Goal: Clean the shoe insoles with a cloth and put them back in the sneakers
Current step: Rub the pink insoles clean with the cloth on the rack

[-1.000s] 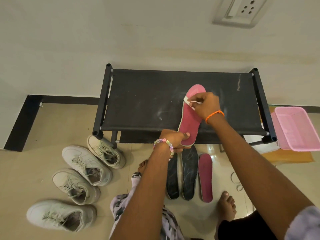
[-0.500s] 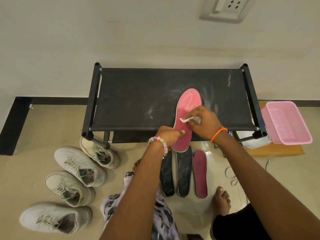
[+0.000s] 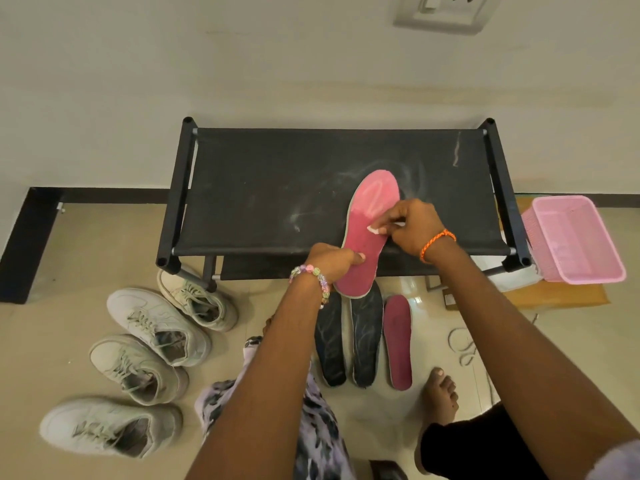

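A pink insole (image 3: 372, 216) lies lengthwise on the black fabric shoe rack (image 3: 263, 188), its heel sticking out over the front edge. My left hand (image 3: 332, 259) grips that heel end. My right hand (image 3: 414, 225) pinches a small white cloth (image 3: 375, 229) against the middle of the insole; pale wipe marks show near the toe. On the floor below lie two dark insoles (image 3: 365, 336) and a maroon insole (image 3: 398, 341). Several grey-white sneakers (image 3: 156, 327) stand at the left.
A pink plastic basket (image 3: 575, 240) sits to the right of the rack over a wooden board (image 3: 561, 294). My bare feet (image 3: 440, 393) stand near the floor insoles. A wall with a socket plate (image 3: 446, 10) rises behind the rack.
My right hand has drawn the cloth down the pink insole from its toe to its middle. The left hand keeps its grip on the heel.
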